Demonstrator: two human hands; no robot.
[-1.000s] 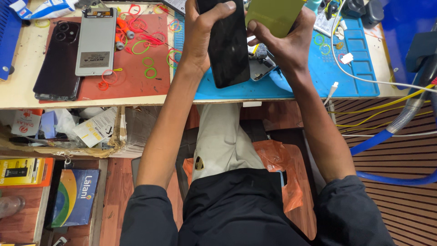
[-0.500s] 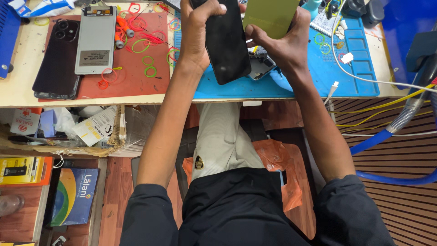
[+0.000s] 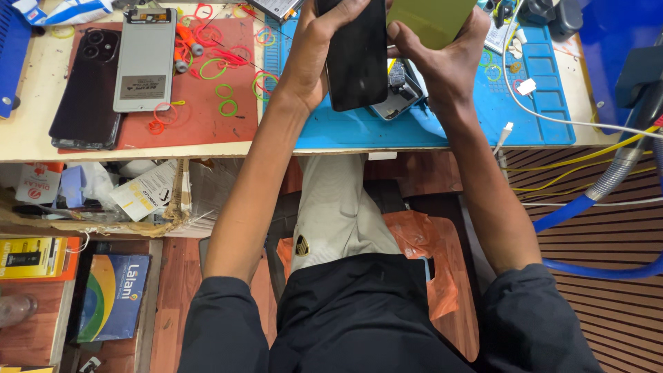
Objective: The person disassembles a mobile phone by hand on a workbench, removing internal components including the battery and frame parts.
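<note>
A black phone screen panel point(image 3: 357, 55) is held upright above the blue work mat point(image 3: 483, 117), gripped by the left hand point(image 3: 314, 52); the fingers are curled over its upper edge and the thumb pressed along its left side. A yellow-green back cover point(image 3: 431, 21) is held just beside it by the right hand point(image 3: 442, 59); the thumb is laid against the cover's lower edge, while the remaining fingers are hidden behind it and their spread cannot be told. An opened phone body point(image 3: 397, 97) lies on the mat directly beneath both hands; loose coloured rubber bands point(image 3: 224, 90) are scattered on the red mat point(image 3: 200, 124) to the left, beside a dark phone point(image 3: 90, 90) and a grey phone frame point(image 3: 143, 59). Judgement: the panel is best kept by its edges only, the glass face untouched; both parts should be held low over the mat, clear of the white cable point(image 3: 545, 117).
</note>
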